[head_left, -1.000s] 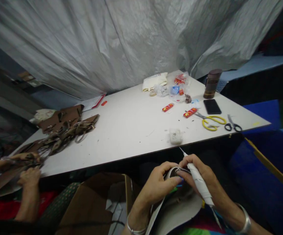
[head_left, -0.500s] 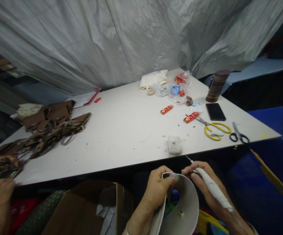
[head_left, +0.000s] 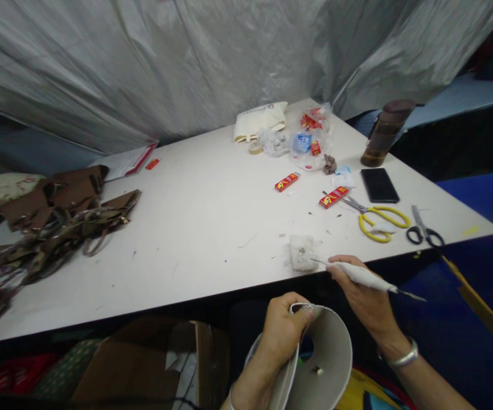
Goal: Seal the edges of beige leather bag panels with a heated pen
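Observation:
At the table's near edge my left hand pinches the upper rim of a curled, off-white sheet-like piece. A small metal fitting sits on that piece's inner face. My right hand is closed around a thin pointed tool with a white wrapped handle and a slim metal piece sticking out of either end. The tool's front tip is at a small whitish block on the table edge; whether it touches cannot be told.
Yellow-handled scissors, black-handled scissors, a phone and a bottle are on the table's right side. Red boxes lie nearby. Brown bags are piled left. Below is a cardboard box.
My right hand has moved up with the tool, bringing its tip from below the table edge to the whitish block. My left hand keeps its hold. A co-worker's hand at the left has mostly left view.

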Motion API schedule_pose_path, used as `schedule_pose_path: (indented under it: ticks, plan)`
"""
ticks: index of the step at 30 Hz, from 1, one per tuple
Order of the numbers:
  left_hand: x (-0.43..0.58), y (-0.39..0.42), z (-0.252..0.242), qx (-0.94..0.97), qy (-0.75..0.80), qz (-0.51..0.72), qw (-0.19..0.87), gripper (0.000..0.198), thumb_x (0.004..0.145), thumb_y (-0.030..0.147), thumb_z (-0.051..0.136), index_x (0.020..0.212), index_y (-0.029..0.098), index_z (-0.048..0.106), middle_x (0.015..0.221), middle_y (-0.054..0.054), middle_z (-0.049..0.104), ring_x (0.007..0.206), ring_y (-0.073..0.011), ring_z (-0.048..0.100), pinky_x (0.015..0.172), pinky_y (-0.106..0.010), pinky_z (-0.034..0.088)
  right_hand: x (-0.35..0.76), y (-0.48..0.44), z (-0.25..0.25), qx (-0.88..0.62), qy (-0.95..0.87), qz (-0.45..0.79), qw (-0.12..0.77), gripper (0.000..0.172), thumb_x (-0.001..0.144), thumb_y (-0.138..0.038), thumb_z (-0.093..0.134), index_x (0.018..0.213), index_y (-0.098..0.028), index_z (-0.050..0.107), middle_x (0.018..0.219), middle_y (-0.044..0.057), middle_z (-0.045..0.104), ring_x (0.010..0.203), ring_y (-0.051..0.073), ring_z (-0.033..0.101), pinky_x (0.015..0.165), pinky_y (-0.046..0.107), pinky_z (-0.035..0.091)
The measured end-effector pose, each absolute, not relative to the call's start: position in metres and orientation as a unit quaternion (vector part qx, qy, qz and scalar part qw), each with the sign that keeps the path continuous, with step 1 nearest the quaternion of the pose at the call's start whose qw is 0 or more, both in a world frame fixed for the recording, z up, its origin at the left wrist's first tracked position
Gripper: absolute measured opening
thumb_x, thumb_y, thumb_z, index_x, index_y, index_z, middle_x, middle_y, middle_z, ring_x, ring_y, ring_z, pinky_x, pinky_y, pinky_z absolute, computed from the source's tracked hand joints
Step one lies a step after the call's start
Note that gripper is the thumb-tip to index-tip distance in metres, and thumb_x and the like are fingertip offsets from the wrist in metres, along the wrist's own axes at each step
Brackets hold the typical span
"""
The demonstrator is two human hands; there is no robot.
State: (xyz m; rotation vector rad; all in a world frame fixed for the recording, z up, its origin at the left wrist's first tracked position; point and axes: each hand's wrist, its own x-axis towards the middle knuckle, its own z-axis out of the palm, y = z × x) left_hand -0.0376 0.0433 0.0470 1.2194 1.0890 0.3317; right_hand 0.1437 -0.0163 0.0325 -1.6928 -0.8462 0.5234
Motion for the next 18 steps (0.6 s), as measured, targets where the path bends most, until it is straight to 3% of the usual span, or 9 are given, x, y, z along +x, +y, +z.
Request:
schedule_pose_path:
  ticks: [11, 18]
  plan:
    - [-0.036, 0.051, 0.046, 0.581, 0.470, 0.108, 0.656, 0.009, 0.076, 0.023, 0.074, 0.079, 0.015, 0.073, 0.068, 0.001, 0.062, 0.067, -0.0144, 0.051, 0.064, -0.027, 0.038, 0.144, -0.003, 0.025, -0.712, -0.402, 0.203, 0.539, 0.029, 0.100, -0.052, 0.065, 0.101, -0.023, 0.068, 0.083, 0.001, 0.071, 0.074, 0.021, 0.067, 0.076, 0.033, 0.056]
    - [-0.039, 0.055, 0.050, 0.598, 0.462, 0.096, 0.648, 0.004, 0.077, 0.019, 0.072, 0.080, 0.016, 0.071, 0.071, 0.001, 0.062, 0.069, -0.0144, 0.051, 0.066, -0.026, 0.039, 0.141, 0.001, 0.024, -0.712, -0.403, 0.210, 0.535, 0.030, 0.100, -0.051, 0.065, 0.102, -0.022, 0.069, 0.080, 0.001, 0.069, 0.071, 0.019, 0.065, 0.071, 0.031, 0.053]
